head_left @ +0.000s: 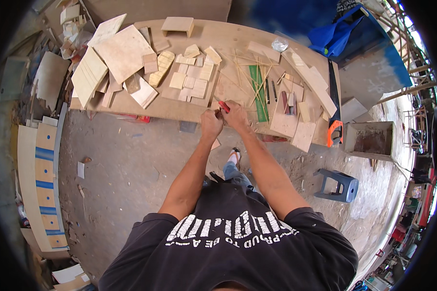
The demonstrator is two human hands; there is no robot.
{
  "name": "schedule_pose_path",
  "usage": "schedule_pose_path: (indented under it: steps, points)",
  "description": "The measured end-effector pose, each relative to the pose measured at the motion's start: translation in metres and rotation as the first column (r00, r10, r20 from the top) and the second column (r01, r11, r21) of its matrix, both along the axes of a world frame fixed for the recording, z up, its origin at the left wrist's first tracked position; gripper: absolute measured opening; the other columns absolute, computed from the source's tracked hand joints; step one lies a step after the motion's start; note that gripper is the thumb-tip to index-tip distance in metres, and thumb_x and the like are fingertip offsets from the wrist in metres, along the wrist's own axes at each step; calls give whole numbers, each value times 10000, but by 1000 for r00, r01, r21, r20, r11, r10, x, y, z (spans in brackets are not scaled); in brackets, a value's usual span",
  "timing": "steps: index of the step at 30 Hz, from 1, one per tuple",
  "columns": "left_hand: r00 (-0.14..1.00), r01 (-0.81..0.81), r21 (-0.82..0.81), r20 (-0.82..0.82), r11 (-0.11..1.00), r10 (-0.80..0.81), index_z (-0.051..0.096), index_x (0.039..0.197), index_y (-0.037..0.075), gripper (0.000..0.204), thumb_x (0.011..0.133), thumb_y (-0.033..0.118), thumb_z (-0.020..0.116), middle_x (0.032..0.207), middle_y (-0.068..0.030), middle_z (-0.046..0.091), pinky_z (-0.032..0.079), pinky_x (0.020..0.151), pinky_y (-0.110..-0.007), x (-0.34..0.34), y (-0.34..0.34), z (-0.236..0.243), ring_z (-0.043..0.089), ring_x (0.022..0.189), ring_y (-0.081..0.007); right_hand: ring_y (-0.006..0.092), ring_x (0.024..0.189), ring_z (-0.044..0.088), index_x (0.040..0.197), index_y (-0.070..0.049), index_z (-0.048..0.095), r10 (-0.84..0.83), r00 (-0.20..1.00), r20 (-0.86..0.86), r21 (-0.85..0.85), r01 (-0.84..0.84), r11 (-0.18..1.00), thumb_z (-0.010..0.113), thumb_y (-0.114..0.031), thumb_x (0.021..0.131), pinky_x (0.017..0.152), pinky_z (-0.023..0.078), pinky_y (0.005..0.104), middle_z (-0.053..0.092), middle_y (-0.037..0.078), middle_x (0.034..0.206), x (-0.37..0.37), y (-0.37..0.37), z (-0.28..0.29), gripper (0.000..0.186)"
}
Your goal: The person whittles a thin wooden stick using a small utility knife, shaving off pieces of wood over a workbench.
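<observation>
Both hands meet at the near edge of the long plywood counter (238, 36), roughly at its middle. The left hand (210, 122) is closed into a fist, its grip tight, though what it pinches is too small to make out. The right hand (236, 115) is curled just beside it, touching it, with its grip closed around a small red-handled tool (223, 105) whose red end pokes out between the two hands toward the counter.

Just beyond the hands lies a scatter of thin pale bamboo sticks (250, 77), crossing a flat green strip (259, 92) that runs from the middle of the counter to its near edge. Toward the left end sit small square plywood offcuts (192, 80) and larger pale plywood sheets (124, 51). At the right end an orange-handled handsaw (334, 128) hangs over the edge. A blue plastic stool (339, 185) stands on the dirt floor, well apart from the counter.
</observation>
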State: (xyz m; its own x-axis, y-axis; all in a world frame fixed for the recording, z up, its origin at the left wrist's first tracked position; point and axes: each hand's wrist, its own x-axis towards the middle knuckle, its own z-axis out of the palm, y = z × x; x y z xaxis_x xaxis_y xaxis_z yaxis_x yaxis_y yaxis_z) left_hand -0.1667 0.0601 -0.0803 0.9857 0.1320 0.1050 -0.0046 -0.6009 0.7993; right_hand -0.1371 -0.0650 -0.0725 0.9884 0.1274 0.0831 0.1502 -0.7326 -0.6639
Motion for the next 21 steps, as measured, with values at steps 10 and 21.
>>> schedule_pose_path:
  steps: [10,21]
  points:
    - [993,-118,-43,-11,992,118,708,747,-43,152,783,94,651,732,-284,645,509,650,-489,-1,2,-6,666,700,-434,409,834,671,891,-84,686,-37,999,23,-6,37,999,686,-239,837,736,539,493,692,169,856,0,0,-5,164]
    - [972,-191,81,-122,978,200,743,796,-28,273,809,244,755,733,-246,680,523,659,-441,8,20,11,689,703,-389,416,908,662,923,-82,674,-67,991,-119,-32,64,997,700,-252,819,789,538,497,695,174,920,0,-3,2,201]
